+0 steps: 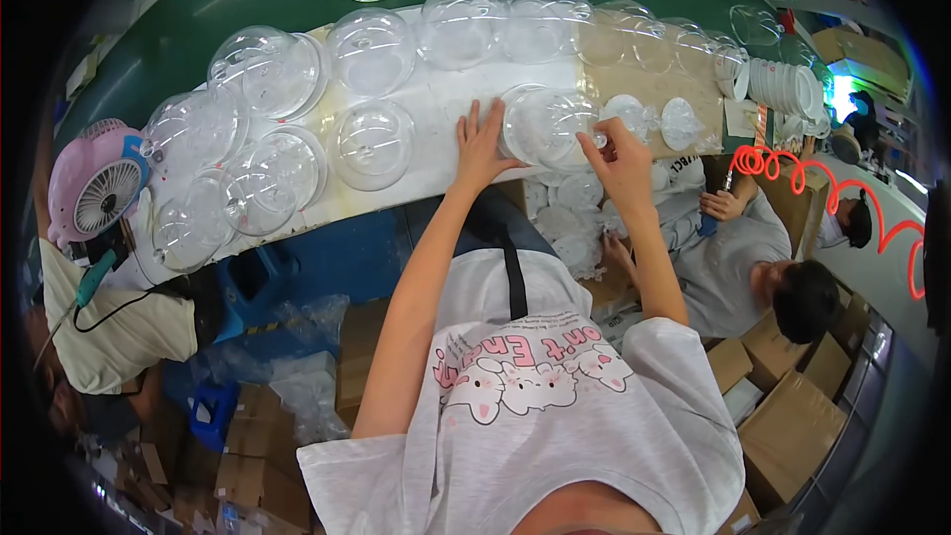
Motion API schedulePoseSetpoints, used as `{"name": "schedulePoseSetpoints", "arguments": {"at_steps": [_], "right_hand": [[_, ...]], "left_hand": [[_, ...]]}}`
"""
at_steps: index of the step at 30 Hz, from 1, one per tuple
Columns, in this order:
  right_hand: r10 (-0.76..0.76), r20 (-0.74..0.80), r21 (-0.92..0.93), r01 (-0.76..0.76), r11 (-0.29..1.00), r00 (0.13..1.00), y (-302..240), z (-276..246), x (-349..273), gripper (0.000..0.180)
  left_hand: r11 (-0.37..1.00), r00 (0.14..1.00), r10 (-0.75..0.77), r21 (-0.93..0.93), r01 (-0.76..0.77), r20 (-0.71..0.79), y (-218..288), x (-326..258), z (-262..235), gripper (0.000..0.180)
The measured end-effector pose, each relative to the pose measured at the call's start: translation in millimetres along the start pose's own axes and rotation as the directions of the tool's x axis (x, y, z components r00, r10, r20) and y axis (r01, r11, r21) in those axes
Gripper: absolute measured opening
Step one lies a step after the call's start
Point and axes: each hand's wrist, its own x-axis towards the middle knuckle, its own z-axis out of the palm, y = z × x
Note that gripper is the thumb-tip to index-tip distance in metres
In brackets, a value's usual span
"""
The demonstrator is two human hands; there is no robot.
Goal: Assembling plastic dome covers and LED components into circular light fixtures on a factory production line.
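Observation:
A clear plastic dome (543, 125) with a white disc under it lies on the white worktop, between my two hands. My left hand (480, 151) rests with its fingers spread on the worktop, its thumb side close by the dome's left rim. My right hand (622, 160) is closed at the dome's right side, with thumb and fingertips pinched around the small clear knob there. Just beyond that hand are two small white scalloped pieces (680, 123). Another clear dome (374, 145) sits to the left of my left hand.
More clear domes (464, 26) line the far side of the worktop. A pink fan (99, 183) stands at the left end, white discs (788, 87) at the right. A co-worker in grey (738, 248) sits at right, near a red coiled hose (792, 173). Cardboard boxes (792, 426) stand behind.

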Motion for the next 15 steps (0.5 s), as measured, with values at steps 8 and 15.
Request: {"name": "schedulePoseSetpoints", "arguments": {"at_steps": [8,15], "right_hand": [[-0.045,0.023,-0.01,0.045,0.999,0.999,0.9,1.6,1.7,0.02],[-0.064,0.077,-0.018,0.065,0.998,0.995,4.5,-1.9,0.2,0.018]], "left_hand": [[1.0,1.0,-0.001,0.0,0.001,0.009,-0.5,0.6,0.0,0.111],[1.0,1.0,-0.002,0.009,0.002,0.014,-3.6,0.6,2.7,0.113]]}}
